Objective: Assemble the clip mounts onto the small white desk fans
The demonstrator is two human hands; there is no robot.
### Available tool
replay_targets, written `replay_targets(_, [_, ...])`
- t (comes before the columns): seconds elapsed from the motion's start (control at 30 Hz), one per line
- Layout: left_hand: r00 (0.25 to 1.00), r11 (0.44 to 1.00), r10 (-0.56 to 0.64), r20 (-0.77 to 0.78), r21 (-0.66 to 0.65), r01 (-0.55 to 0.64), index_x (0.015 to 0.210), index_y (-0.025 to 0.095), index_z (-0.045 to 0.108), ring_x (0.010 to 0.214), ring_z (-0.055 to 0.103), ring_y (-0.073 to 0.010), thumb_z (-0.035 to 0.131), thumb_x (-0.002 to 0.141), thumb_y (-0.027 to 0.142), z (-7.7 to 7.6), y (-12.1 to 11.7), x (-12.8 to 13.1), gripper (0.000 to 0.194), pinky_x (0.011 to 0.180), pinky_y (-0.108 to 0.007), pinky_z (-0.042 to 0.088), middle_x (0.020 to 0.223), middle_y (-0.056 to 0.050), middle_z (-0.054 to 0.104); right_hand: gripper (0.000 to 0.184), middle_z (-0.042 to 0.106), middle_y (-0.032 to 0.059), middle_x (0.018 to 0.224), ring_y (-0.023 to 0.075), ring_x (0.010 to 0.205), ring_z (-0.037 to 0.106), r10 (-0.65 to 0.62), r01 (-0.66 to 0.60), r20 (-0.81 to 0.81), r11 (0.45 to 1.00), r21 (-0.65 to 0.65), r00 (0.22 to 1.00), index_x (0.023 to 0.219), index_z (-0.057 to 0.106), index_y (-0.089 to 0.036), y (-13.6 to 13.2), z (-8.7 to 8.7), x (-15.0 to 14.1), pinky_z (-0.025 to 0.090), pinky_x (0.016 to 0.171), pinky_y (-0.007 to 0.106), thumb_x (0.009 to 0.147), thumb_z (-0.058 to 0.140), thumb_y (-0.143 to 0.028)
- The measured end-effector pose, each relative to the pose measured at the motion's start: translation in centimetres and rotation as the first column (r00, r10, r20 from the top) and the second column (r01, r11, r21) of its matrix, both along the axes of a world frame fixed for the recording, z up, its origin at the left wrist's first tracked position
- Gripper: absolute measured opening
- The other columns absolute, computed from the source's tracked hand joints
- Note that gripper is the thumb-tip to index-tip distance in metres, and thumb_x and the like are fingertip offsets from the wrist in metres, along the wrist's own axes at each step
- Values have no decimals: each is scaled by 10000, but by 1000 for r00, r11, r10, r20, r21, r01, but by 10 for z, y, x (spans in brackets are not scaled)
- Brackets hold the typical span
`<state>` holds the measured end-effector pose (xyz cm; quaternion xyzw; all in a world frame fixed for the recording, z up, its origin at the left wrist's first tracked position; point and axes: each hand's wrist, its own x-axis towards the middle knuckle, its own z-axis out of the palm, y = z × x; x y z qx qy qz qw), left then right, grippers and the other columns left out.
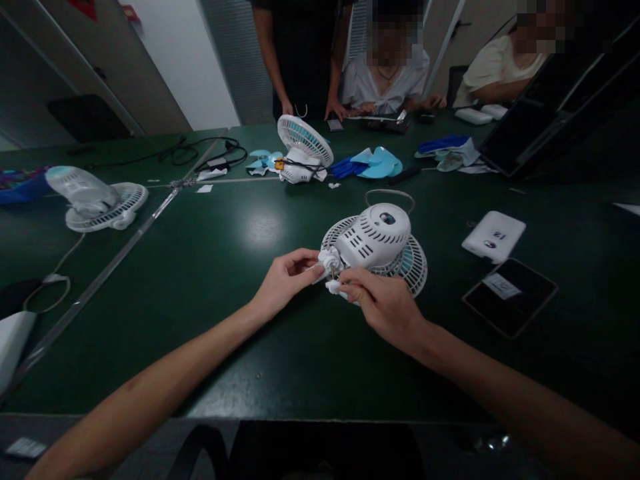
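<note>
A white electric fan (pixel 377 233) lies grille-down on the green table in front of me, its slotted motor housing facing up. At its near left side sits a white plastic clamp (pixel 330 261) with a metal screw. My left hand (pixel 287 277) pinches the left part of this clamp between thumb and fingers. My right hand (pixel 383 300) has its fingers closed on a small white knob (pixel 333 287) at the screw's near end. The fan blades are mostly hidden under the housing and grille.
Another white fan (pixel 303 150) stands at the back, near blue fan blades (pixel 377 163). A further fan (pixel 100 197) lies left. On the right are a white device (pixel 494 237) and a black tablet-like slab (pixel 510 297). Several people are across the table (pixel 240 347).
</note>
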<state>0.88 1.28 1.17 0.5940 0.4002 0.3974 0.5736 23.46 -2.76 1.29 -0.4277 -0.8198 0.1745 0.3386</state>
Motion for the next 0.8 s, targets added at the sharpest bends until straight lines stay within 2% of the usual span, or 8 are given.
replay_targets(0.13, [999, 999, -37, -4, 5, 37, 1102, 156, 719, 868, 680, -181, 767, 865, 340, 5, -1, -1, 303, 833, -322, 554, 1007, -80, 738, 165, 697, -18, 758, 118, 607, 641, -50, 50, 48, 999, 11, 998, 1058, 646, -214, -2, -1, 1, 431, 590, 257, 1043, 495, -278])
replay_targets(0.3, [998, 997, -53, -36, 50, 54, 1055, 153, 698, 829, 654, -169, 755, 877, 345, 8, -5, 0, 268, 764, -291, 537, 953, -66, 704, 210, 715, -12, 753, 115, 578, 657, -114, 114, -12, 993, 6, 993, 1129, 643, -209, -3, -2, 3, 474, 561, 247, 1063, 481, -326])
replay_targets(0.43, [998, 995, -64, -26, 73, 66, 1054, 166, 684, 858, 653, -175, 758, 882, 367, 6, -8, 2, 274, 787, -299, 540, 968, -64, 688, 248, 749, 11, 786, 130, 588, 690, -178, 179, -23, 978, 107, 984, 1176, 654, -209, -3, -3, 1, 485, 524, 251, 1072, 484, -357])
replay_targets(0.63, [997, 993, -60, -37, 97, 64, 1060, 162, 673, 882, 642, -174, 744, 901, 349, 6, -9, 4, 255, 818, -300, 525, 971, -62, 676, 207, 787, 37, 941, 145, 661, 722, -229, 183, 110, 929, 322, 967, 1184, 651, -194, -5, 5, 2, 487, 542, 281, 1061, 530, -309])
replay_targets(0.8, [993, 980, -73, -95, 179, 89, 1043, 175, 645, 868, 629, -178, 765, 883, 355, 6, -15, 8, 270, 803, -304, 517, 956, -51, 665, 167, 786, 21, 915, 133, 647, 709, -258, 186, 150, 907, 377, 954, 1127, 667, -197, -3, 7, 5, 480, 563, 284, 1053, 524, -243])
